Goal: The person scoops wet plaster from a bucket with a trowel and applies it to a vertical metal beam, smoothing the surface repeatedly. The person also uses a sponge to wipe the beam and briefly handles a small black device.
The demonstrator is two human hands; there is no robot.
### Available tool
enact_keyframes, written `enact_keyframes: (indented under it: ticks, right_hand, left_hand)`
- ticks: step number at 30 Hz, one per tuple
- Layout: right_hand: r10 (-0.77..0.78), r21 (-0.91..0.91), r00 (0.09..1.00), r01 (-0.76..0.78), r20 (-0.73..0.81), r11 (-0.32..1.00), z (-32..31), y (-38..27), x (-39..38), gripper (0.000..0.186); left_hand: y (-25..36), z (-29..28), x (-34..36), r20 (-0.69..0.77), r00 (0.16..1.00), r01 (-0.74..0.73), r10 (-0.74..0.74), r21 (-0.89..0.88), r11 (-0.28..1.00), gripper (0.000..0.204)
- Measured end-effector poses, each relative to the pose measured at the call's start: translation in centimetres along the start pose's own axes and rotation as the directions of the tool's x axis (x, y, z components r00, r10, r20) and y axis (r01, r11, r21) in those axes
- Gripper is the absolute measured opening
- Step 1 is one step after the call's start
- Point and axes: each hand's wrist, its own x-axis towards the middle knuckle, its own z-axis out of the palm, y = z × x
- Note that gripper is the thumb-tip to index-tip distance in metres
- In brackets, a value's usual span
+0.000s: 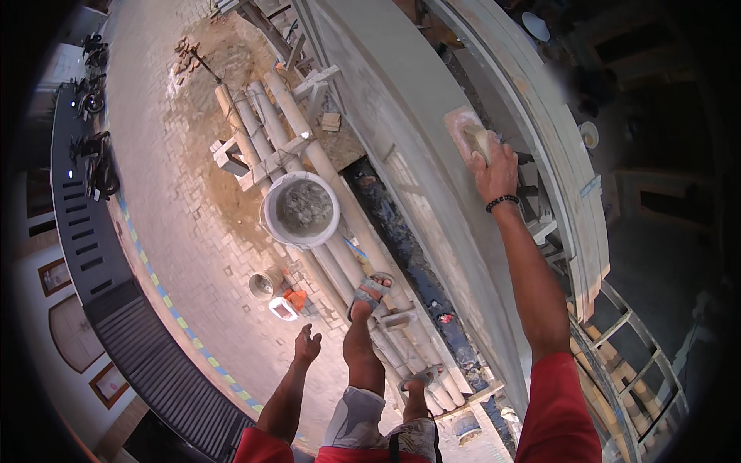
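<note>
My right hand (498, 170), with a dark beaded bracelet at the wrist, grips the handle of a plastering float (461, 126). The float lies at the inner edge of a smooth grey plastered wall top (401, 85). My left hand (308, 345) hangs low on the left, holding nothing, its fingers apart and slightly bent. Ahead of my feet, a white bucket (336, 212) of wet grey mortar (305, 207) rests on bamboo poles (262, 116).
My sandalled feet (372, 289) stand on the poles, high above paving (162, 154). A dark ditch (401, 231) runs between poles and wall. Below sit a small pail (265, 283) and an open bag (283, 309). Wooden boards (567, 185) and a ladder-like frame (641, 370) flank the right side.
</note>
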Motion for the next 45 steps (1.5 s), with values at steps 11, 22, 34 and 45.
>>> enact_keyframes:
  ticks: [11,22,34,45]
  right_hand:
    - [0.027,0.052,0.998,-0.030,0.051,0.998,-1.8,2.4,-9.5,0.053]
    - [0.038,0.005,0.998,-0.038,0.045,0.999,4.3,-7.6,13.6,0.053]
    - [-0.077,-0.078,0.995,0.082,0.064,0.994,-3.9,5.6,-13.9,0.051]
    - [0.114,0.008,0.994,-0.114,-0.003,0.993,2.5,-5.5,5.4,0.051]
  left_hand:
    - [-2.2,1.1,-1.4,-0.051,0.999,0.003,-0.016,-0.236,0.972,0.040]
    - [-2.7,2.2,-0.9,0.096,0.983,0.184,-0.157,-0.531,0.827,0.047]
    - [-0.7,4.0,-1.9,0.130,0.985,0.170,-0.117,-0.540,0.824,0.044]
    - [-0.7,1.0,0.5,0.177,0.967,0.251,-0.183,-0.542,0.802,0.046]
